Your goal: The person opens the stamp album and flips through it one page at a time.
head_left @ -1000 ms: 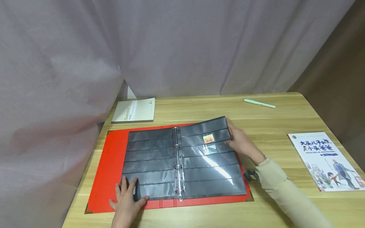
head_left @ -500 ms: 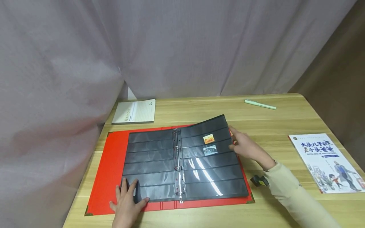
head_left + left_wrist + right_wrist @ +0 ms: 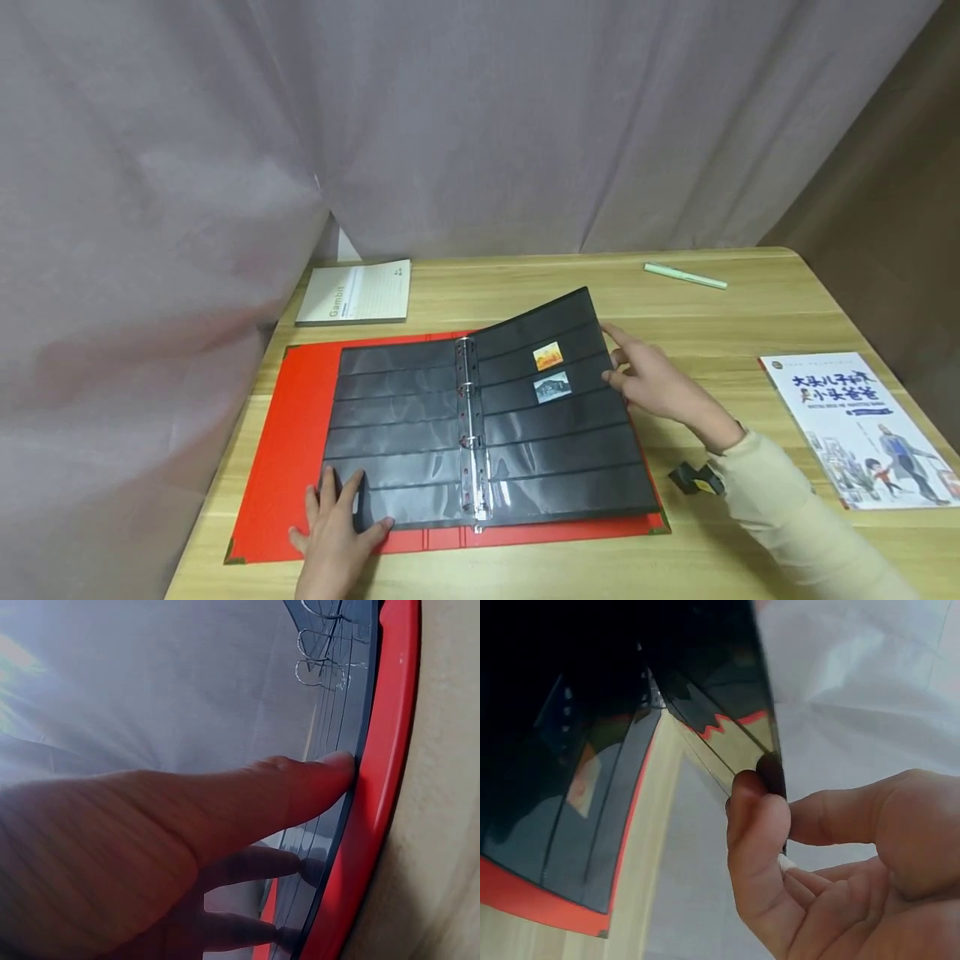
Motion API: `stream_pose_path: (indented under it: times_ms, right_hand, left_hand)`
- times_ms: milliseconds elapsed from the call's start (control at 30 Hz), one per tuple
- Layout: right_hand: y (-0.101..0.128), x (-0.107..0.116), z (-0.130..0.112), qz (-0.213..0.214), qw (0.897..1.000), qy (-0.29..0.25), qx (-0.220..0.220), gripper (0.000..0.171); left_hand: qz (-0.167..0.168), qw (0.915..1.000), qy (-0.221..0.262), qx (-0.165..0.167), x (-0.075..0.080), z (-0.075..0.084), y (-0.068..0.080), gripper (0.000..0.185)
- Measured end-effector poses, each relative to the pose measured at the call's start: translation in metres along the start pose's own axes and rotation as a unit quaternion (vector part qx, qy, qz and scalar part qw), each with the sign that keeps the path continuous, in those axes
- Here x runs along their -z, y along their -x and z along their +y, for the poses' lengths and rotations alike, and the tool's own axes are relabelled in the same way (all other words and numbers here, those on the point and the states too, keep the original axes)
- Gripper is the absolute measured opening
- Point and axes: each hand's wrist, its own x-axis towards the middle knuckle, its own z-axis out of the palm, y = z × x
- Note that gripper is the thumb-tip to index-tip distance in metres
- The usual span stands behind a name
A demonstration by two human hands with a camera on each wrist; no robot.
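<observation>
A red ring-binder stamp album (image 3: 273,450) lies open on the table, with black pocket pages on metal rings (image 3: 468,408). My right hand (image 3: 660,383) pinches the outer edge of the right page (image 3: 558,446), whose upper corner is raised. That page carries an orange-yellow stamp (image 3: 547,357) above a grey-blue one (image 3: 552,387). Beneath the raised page, the right wrist view shows another page (image 3: 600,862) holding a small pale and orange piece (image 3: 583,787). My left hand (image 3: 333,533) rests with fingers spread on the lower left corner of the left page (image 3: 397,417), its thumb (image 3: 300,787) near the bottom edge.
A Gambit notebook (image 3: 356,292) lies at the back left. Toward the back right is a light green pen (image 3: 685,276). A picture book (image 3: 862,429) with a white cover lies on the right. Grey curtain (image 3: 480,133) hangs behind the wooden table (image 3: 540,571).
The right page has risen higher at its upper outer corner, and its glare has faded. My right hand has moved slightly right with the edge. My left hand stays in place.
</observation>
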Motion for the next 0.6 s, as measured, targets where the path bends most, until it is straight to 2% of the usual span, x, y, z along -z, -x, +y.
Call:
stream_pose_path:
  times_ms: [200, 600]
  right_hand:
    - [0.004, 0.006, -0.013, -0.034, 0.999, -0.012, 0.002, 0.079]
    - [0.004, 0.015, -0.036, -0.064, 0.997, -0.029, 0.015, 0.080]
  left_hand:
    - [0.007, 0.9999, 0.004, -0.015, 0.000, -0.002, 0.004, 0.085]
    - [0.007, 0.9998, -0.001, -0.018, 0.000, -0.003, 0.005, 0.083]
